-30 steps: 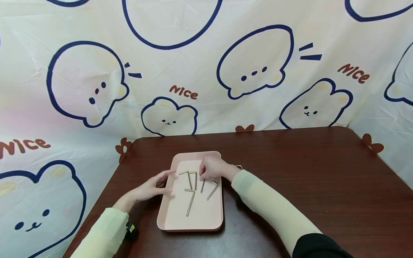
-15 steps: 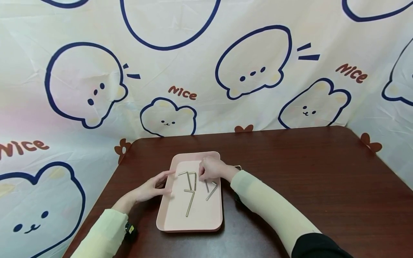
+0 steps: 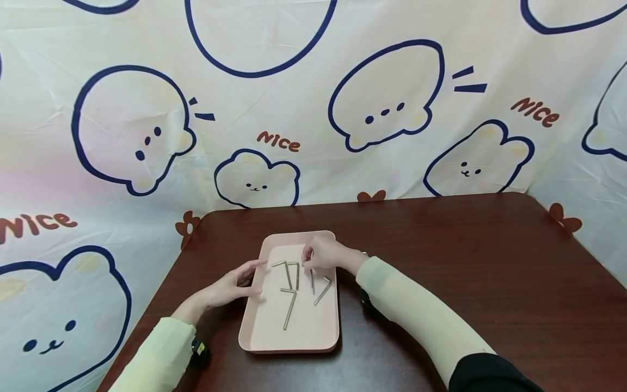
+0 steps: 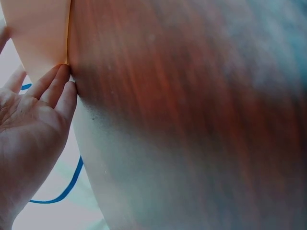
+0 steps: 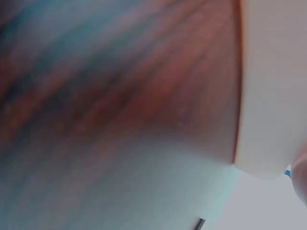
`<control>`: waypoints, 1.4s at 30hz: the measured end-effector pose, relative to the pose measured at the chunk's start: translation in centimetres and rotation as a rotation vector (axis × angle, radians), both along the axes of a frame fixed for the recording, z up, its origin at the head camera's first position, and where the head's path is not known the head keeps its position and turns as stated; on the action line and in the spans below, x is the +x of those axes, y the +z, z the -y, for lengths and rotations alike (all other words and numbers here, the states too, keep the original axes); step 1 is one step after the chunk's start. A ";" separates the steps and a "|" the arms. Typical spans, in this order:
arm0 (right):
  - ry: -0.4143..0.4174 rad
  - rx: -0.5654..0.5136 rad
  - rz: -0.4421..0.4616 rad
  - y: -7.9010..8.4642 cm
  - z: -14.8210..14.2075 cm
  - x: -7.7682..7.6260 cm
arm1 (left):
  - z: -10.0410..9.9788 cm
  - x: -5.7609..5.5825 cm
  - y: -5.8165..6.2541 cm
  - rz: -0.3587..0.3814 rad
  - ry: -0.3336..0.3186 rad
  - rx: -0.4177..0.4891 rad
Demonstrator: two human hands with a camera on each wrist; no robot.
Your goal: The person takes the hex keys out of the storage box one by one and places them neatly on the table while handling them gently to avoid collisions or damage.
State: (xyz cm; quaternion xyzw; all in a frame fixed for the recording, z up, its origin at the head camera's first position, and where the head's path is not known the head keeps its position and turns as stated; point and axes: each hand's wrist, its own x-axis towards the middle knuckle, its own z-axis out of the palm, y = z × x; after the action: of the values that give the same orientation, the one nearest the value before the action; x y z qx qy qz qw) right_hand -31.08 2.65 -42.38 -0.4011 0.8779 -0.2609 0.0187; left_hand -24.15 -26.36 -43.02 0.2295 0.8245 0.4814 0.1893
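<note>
A pale pink tray (image 3: 313, 329) lies on the table with several L-shaped hex keys in it. My right hand (image 3: 324, 255) is over the tray's right far part and pinches one hex key (image 3: 312, 283), its long arm pointing toward the near side. What the fingertips cover of that key is hidden. Just right of it lies another hex key (image 3: 322, 292). More are to the left, including a golden hex key (image 3: 291, 310) nearest the middle. My left hand (image 3: 229, 286), fingers extended, touches the tray's left side; the left wrist view shows these fingertips (image 4: 62, 72) against its outer wall.
The dark brown wooden table (image 3: 441, 272) extends far to the right of the tray. A white cloth (image 3: 313, 109) printed with cartoon bears hangs behind it. Both forearms wear pale sleeves, and a dark device (image 3: 200, 351) sits by the left wrist.
The pinched hex key has swung under my right fingertips, from slanting one way to the other, and now points nearly straight toward the near side. My left hand has stayed against the tray.
</note>
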 end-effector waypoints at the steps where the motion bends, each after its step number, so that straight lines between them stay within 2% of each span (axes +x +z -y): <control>1: -0.006 -0.007 -0.001 0.1 0.0 -0.1 | 0.0 0.0 0.0 0.000 0.002 -0.002; 4: -0.011 -0.053 0.061 0.7 -0.3 -0.2 | 0.0 0.0 0.0 -0.009 -0.001 -0.012; 8: 0.023 -0.107 0.151 1.6 -0.7 -0.3 | 0.0 0.0 0.0 -0.008 -0.001 -0.019; 16: 0.034 -0.081 0.232 3.2 -1.2 -0.3 | -0.1 0.0 0.2 0.004 0.009 -0.018; 30: 0.071 -0.025 0.212 5.1 -2.2 -0.1 | 0.0 0.0 0.1 0.015 0.007 -0.006; 42: 0.058 0.000 0.170 5.4 -3.8 -0.5 | -0.1 0.1 0.2 0.017 0.010 0.006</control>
State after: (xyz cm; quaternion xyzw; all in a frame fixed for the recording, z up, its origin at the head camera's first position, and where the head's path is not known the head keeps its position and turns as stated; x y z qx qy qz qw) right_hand -31.54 6.48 -36.95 -0.4028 0.8610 -0.2936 0.1008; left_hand -24.06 -26.24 -42.80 0.2219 0.8226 0.4865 0.1933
